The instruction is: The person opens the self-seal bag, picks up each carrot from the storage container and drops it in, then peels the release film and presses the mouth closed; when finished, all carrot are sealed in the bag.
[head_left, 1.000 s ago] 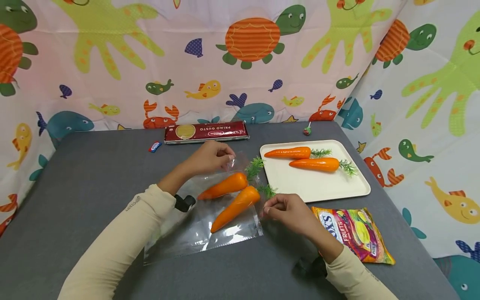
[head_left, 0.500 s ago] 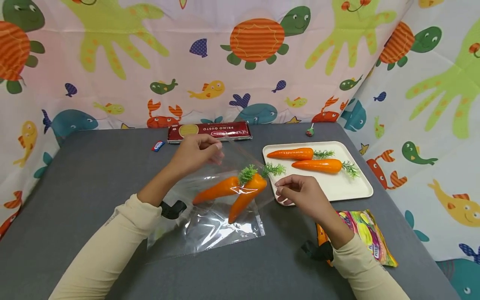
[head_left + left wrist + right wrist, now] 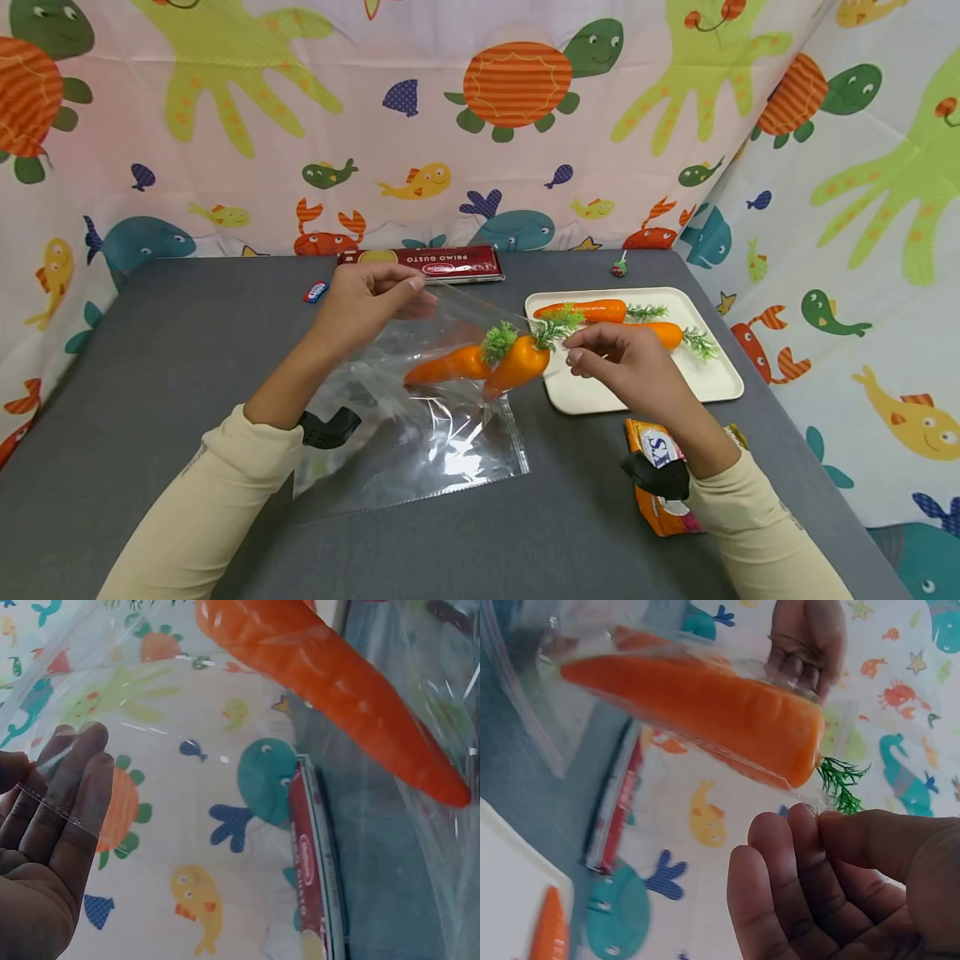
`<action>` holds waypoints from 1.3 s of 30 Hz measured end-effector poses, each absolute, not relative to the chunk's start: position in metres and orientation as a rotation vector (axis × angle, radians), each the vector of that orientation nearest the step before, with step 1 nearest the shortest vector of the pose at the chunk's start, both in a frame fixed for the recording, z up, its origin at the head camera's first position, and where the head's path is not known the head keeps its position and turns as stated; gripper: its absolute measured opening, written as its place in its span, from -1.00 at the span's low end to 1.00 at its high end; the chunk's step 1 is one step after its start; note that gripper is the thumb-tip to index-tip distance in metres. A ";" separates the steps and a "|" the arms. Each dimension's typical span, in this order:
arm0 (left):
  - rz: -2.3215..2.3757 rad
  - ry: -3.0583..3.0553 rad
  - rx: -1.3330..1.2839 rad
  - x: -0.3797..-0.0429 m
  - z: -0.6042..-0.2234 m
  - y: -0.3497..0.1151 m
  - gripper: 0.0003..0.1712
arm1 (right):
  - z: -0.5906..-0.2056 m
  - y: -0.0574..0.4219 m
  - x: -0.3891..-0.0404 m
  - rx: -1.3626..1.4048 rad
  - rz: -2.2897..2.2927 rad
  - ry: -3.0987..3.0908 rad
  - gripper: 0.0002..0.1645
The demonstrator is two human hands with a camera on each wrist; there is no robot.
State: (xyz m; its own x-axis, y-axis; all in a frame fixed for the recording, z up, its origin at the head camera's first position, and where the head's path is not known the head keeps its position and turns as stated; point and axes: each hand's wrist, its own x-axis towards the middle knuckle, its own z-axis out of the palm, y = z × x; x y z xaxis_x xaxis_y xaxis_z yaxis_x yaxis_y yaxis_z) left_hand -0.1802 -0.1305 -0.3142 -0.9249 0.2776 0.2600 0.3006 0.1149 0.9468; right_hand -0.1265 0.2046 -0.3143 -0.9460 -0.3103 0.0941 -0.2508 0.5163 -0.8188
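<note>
A clear plastic bag [image 3: 420, 458] has its mouth end lifted off the grey table, while its lower part lies on it. My left hand [image 3: 367, 304] pinches one side of the mouth; in the left wrist view, the film edge runs across that hand's fingers [image 3: 71, 787]. My right hand [image 3: 630, 367] pinches the opposite side between thumb and forefinger. Two orange carrots, one behind [image 3: 446, 367] and one in front [image 3: 517, 367], are in the bag between my hands. Their green tops point toward the mouth. The right wrist view shows the front carrot [image 3: 705, 712] tilted under the film.
A cream tray [image 3: 592, 400] with two more carrots [image 3: 600, 311] stands at the right. In front of it lies an orange candy packet [image 3: 660, 517], partly under my right wrist. A dark red biscuit pack [image 3: 465, 265], a small blue sweet [image 3: 315, 292] and a lollipop [image 3: 618, 268] lie behind.
My left hand has moved left and a little up; my right hand has moved up and right. The bag's mouth has spread and lifted, raising the carrots' leafy ends with it.
</note>
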 end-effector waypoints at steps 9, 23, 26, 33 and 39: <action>-2.016 -2.230 -0.629 -0.163 -0.306 -0.141 -0.77 | -0.273 0.201 -0.129 -0.701 -1.261 2.879 -0.85; -1.968 -2.091 -0.677 -0.138 -0.300 -0.152 -0.80 | -0.227 0.191 -0.126 -0.877 -1.071 3.082 -0.89; -1.955 -2.083 -0.662 -0.135 -0.293 -0.151 -0.82 | -0.222 0.190 -0.125 -0.935 -1.031 3.109 -0.89; -1.972 -2.062 -0.652 -0.127 -0.277 -0.146 -0.82 | -0.210 0.186 -0.124 -0.984 -1.047 3.163 -0.87; -1.934 -2.081 -0.657 -0.125 -0.278 -0.142 -0.83 | -0.206 0.184 -0.124 -0.870 -0.989 3.125 -0.86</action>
